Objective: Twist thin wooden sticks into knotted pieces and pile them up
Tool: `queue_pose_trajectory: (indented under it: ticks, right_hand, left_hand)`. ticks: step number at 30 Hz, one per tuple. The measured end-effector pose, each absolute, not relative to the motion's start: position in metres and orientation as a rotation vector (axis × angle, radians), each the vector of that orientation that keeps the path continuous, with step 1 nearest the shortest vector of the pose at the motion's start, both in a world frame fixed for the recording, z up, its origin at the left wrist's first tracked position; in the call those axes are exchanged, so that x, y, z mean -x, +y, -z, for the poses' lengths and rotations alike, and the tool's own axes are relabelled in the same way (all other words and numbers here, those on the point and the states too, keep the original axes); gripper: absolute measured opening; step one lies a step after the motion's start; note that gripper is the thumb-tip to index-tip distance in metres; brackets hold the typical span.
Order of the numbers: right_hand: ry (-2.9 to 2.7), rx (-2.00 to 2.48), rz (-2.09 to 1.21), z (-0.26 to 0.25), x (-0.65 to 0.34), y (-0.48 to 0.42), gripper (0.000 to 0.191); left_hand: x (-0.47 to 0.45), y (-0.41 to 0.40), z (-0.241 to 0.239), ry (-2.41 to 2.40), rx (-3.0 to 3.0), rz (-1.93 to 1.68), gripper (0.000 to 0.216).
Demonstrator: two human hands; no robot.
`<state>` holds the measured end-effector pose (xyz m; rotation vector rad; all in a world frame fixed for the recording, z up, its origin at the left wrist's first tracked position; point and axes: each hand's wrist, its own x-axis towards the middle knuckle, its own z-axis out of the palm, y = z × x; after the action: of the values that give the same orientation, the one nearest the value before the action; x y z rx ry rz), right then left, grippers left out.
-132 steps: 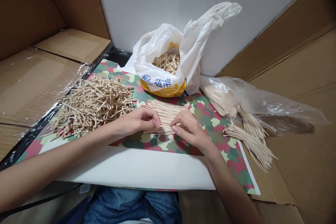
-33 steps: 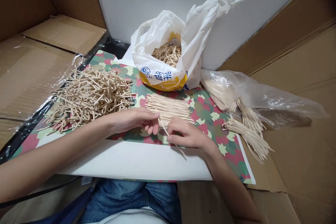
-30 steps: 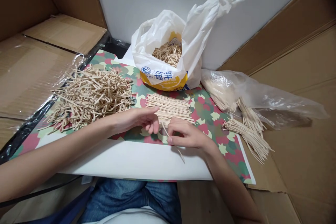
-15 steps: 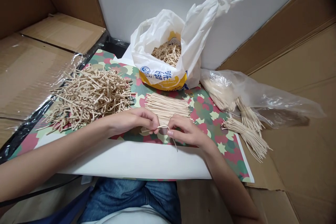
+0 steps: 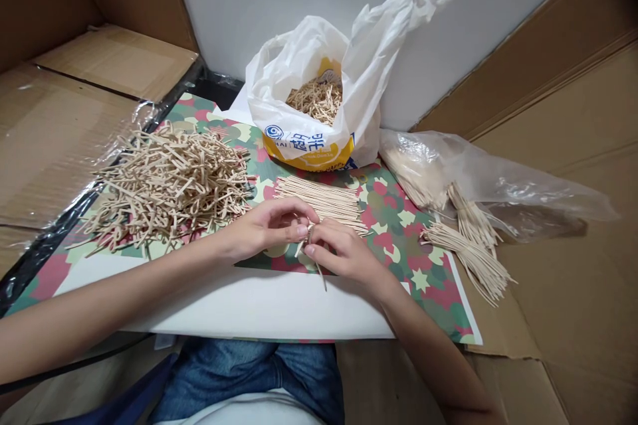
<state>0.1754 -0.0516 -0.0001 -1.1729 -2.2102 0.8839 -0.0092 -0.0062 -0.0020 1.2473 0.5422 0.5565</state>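
Note:
Between the fingertips of both hands is a thin, pale, bent strand (image 5: 321, 275), looking like cord or cane; one end hangs down below my right hand. My left hand (image 5: 272, 224) pinches it from the left, thumb and fingers closed. My right hand (image 5: 343, 249) is closed on it from the other side, its fingers touching the left fingertips. The exact shape of the strand there is mostly hidden. Just behind the hands lies a neat row of straight pale strands (image 5: 319, 196). A loose heap of bent strands (image 5: 174, 179) lies to the left of it.
A white plastic bag (image 5: 299, 106) with short strands in it stands at the back. On the right are tied bundles of strands (image 5: 468, 259) and a clear plastic bag (image 5: 498, 172). Camouflage-patterned paper (image 5: 389, 219) covers the table, with a white sheet (image 5: 239, 309) in front. Cardboard (image 5: 573, 246) surrounds it.
The strand, earlier stretched across between both hands, is now bent where the fingertips meet. My left fingers have curled over toward the right hand, which has shifted slightly left.

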Motion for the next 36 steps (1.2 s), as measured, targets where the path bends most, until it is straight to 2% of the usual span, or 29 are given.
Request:
queue_pose_trajectory:
  ticks: [13,23,28,33,36]
  right_hand:
    - [-2.191,1.156,-0.887,-0.001,-0.174,-0.051,0.017]
    - [-2.091,1.166,-0.573,0.008,-0.163,-0.058,0.015]
    - [-2.056,1.131,-0.54,0.008,-0.164,-0.057,0.013]
    - [-1.973,1.154,-0.72,0.008,-0.166,-0.056,0.013]
    - [-1.741,1.148,-1.191,0.006,-0.167,-0.054,0.013]
  left_hand:
    - [0.008,-0.007,0.004,0.613,-1.209,-0.685,0.019]
    - [0.005,-0.01,0.002,0.618,-1.228,-0.69,0.022]
    - [0.004,-0.011,0.002,0.602,-1.22,-0.669,0.02]
    - [0.002,-0.013,0.005,0.569,-1.08,-0.651,0.018]
    - [0.001,-0.013,0.004,0.536,-0.931,-0.668,0.018]
